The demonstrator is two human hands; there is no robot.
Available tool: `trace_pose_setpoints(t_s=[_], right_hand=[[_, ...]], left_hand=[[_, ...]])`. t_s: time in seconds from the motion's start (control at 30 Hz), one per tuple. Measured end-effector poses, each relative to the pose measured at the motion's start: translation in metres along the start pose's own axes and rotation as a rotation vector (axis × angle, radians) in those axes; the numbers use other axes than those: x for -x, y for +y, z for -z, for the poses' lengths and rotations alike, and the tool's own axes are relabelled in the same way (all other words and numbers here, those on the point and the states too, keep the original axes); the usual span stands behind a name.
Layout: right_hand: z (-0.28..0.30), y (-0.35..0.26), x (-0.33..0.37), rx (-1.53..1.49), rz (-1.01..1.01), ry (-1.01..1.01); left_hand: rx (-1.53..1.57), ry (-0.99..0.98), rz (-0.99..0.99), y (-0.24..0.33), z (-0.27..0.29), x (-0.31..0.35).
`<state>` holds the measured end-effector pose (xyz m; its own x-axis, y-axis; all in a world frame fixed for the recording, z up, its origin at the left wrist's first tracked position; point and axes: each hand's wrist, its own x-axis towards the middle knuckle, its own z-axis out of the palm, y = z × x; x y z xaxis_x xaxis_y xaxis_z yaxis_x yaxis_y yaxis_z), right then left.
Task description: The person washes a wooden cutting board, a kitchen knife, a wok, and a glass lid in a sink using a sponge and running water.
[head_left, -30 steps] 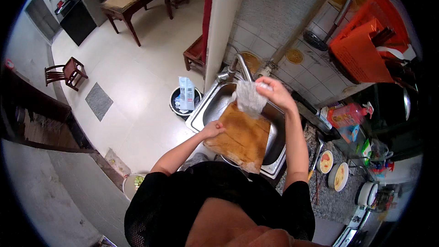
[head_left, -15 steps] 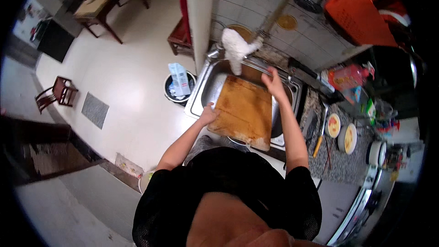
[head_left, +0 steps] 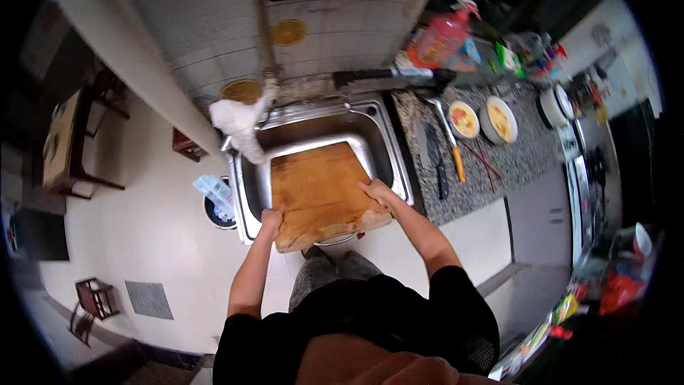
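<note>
A thick wooden cutting board (head_left: pixel 320 189) is held over the near part of the stainless steel sink (head_left: pixel 407 171), its near edge reaching past the sink's front. My left hand (head_left: pixel 271 222) grips the board's left edge near the close corner. On the opposite edge, my right hand (head_left: pixel 380 194) is closed around the wood. The fingers of both hands are partly hidden under the board. A white cloth (head_left: pixel 239 127) hangs over the tap at the sink's far left.
Right of the sink, the granite counter (head_left: pixel 467 203) bears a knife (head_left: pixel 439 171), a yellow-handled utensil (head_left: pixel 457 157), chopsticks (head_left: pixel 484 160) and two bowls of food (head_left: pixel 499 121). A pink spray bottle (head_left: pixel 443 37) stands behind. A bin (head_left: pixel 219 212) sits left on the floor.
My right hand, raised off the board before, now grips its right edge. The view has swung right, bringing more of the counter in. My left hand stays on the board's left edge.
</note>
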<state>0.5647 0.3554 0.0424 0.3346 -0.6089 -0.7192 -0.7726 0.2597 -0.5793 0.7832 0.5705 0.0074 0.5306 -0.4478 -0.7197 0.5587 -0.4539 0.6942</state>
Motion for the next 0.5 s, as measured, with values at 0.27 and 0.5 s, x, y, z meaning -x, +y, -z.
trace_pose_setpoints(t_s=[0.27,0.5], right_hand=[[0.011,0.084,0.055,-0.365,0.129,-0.026],[0.069,0.130,0.128,-0.327,0.516,0.079]], left_hand=[[0.030,-0.096,-0.089,-0.021,-0.006,0.094],[0.081,0.039,-0.359,-0.080,-0.070,0.186]])
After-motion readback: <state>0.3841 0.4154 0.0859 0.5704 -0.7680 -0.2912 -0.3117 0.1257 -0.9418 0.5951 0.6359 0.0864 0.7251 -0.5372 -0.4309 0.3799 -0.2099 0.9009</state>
